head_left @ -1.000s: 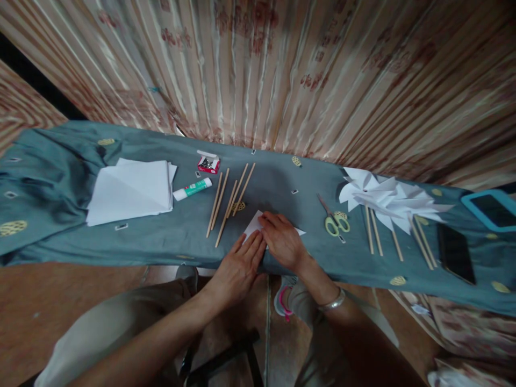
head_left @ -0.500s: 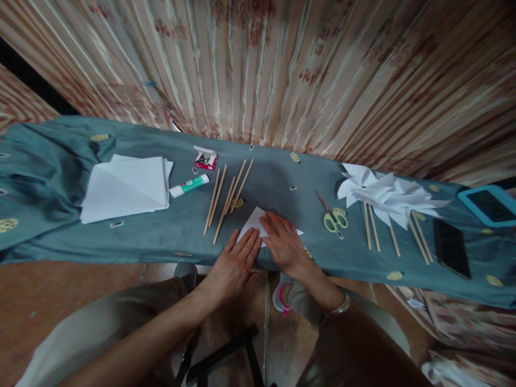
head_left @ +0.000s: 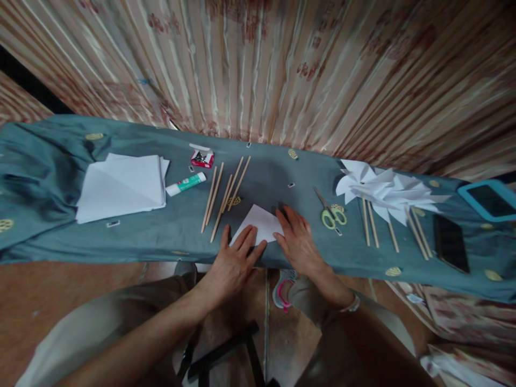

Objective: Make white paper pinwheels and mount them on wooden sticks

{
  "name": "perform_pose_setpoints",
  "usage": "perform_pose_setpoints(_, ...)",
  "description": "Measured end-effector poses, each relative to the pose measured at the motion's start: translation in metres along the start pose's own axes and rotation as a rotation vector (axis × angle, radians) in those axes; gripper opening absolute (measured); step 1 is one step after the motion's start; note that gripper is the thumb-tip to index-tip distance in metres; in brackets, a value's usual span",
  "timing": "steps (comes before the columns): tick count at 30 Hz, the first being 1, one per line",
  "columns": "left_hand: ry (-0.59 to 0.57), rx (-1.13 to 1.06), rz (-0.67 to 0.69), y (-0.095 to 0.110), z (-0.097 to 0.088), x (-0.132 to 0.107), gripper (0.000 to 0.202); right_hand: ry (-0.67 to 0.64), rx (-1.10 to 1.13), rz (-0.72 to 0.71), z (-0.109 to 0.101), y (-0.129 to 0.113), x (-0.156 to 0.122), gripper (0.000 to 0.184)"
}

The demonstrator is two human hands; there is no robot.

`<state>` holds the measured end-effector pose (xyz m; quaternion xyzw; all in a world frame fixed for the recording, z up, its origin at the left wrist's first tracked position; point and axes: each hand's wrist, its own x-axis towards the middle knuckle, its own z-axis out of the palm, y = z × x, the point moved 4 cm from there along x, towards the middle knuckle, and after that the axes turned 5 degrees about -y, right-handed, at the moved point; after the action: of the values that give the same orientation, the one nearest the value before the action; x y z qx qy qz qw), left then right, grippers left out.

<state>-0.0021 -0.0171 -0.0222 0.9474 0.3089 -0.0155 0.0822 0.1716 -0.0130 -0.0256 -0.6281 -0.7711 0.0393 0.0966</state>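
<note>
A folded white paper triangle [head_left: 260, 223] lies near the front edge of the teal cloth-covered table [head_left: 161, 236]. My left hand [head_left: 233, 260] rests flat on the paper's lower left part, fingers stretched out. My right hand [head_left: 299, 242] lies flat on the paper's right side, fingers extended. Several wooden sticks [head_left: 223, 196] lie just left of the paper. Green-handled scissors [head_left: 330, 213] lie to the right of my right hand.
A stack of white paper [head_left: 121, 185], a glue stick [head_left: 185, 184] and a small red box [head_left: 202, 157] sit at the left. Finished white pinwheels on sticks [head_left: 382, 193], a dark phone [head_left: 450, 243] and a blue-cased tablet [head_left: 489, 199] are at the right. A striped curtain hangs behind.
My right hand slid to the right across the paper, uncovering more of the white triangle. My left hand stayed pressed on the lower left part.
</note>
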Motion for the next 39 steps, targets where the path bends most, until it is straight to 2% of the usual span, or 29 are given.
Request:
perform_pose_setpoints(8,0.012,-0.022,0.025,-0.006,-0.002,0.0,0.049,-0.011,0.065,0.003,-0.001,0.005,-0.001,0.05)
perform_pose_setpoints(15,0.067,-0.047,0.033,-0.016,-0.005,-0.022,0.048,0.007,0.142,0.041,-0.002,0.022,-0.009,0.052)
perform_pose_setpoints(22,0.144,0.017,0.078,-0.025,-0.003,-0.047,0.049,0.032,0.147,0.106,-0.003,0.044,-0.019,0.049)
perform_pose_setpoints(29,0.165,0.081,0.055,-0.036,0.002,-0.067,0.049,0.056,0.17,0.074,-0.001,0.048,-0.021,0.049)
perform_pose_setpoints(39,0.173,0.046,0.037,-0.037,0.005,-0.075,0.053,0.056,0.246,0.042,0.0,0.055,-0.024,0.052)
